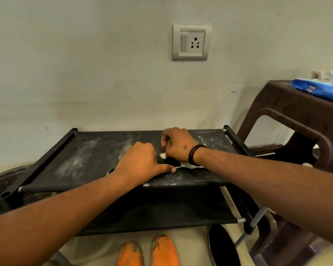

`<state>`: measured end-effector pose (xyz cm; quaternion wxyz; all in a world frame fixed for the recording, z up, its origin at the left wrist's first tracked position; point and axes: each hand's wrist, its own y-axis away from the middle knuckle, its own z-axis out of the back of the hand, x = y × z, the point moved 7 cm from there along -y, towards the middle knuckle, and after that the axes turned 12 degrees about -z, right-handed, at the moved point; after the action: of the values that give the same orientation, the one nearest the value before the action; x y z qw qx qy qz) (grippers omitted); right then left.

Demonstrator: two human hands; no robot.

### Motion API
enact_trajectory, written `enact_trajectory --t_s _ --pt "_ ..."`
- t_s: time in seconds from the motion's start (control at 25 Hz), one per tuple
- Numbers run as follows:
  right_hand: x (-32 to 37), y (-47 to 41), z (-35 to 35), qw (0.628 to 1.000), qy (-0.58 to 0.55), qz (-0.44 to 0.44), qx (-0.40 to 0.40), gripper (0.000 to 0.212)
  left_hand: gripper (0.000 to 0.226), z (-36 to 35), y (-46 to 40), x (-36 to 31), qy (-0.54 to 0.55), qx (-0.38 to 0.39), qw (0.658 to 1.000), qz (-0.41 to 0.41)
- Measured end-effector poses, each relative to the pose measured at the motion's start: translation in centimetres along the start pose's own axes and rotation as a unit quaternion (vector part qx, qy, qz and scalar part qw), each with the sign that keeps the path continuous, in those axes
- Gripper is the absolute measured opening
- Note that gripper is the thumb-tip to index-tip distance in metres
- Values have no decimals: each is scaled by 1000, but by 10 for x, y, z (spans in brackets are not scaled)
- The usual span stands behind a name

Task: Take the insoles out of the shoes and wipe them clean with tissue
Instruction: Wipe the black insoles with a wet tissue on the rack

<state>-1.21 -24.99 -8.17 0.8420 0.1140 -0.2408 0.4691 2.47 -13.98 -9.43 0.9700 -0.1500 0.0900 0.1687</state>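
Both hands work the rack's top shelf (88,150): my left hand (142,160) pins a dark insole (171,161), my right hand (178,144), at two o'clock from it, pinches tissue (162,155). I judge the insole runs three-to-nine.

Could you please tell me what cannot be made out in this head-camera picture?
- Insole: the hands cover it; only a dark patch shows between the left hand and right hand.
- Tissue: mostly hidden by the right hand.
- Orange shoes: cut off by the bottom edge.
- Blue pack: cut off at the right edge, print unreadable.
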Motion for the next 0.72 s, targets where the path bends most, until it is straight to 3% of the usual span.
enact_trajectory --t_s 0.12,0.24,0.4,0.52,0.64,0.72 --pt "8 3 -8 999 12 13 41 25 66 1 0 1 4 -3 1000 -1" --pt "2 -3 6 997 72 -6 -32 22 66 -1 0 2 5 4 1000 6" --pt "19 4 -13 998 45 35 36 21 63 2 1 -1 16 -10 1000 -2" --pt "11 -7 1 995 101 6 -19 19 66 1 1 -1 0 1 1000 7" --pt "20 0 -14 996 48 49 60 21 62 4 2 -3 8 -6 1000 -6" --pt "15 -6 -9 997 45 35 56 19 64 3 2 -3 5 -4 1000 -6"
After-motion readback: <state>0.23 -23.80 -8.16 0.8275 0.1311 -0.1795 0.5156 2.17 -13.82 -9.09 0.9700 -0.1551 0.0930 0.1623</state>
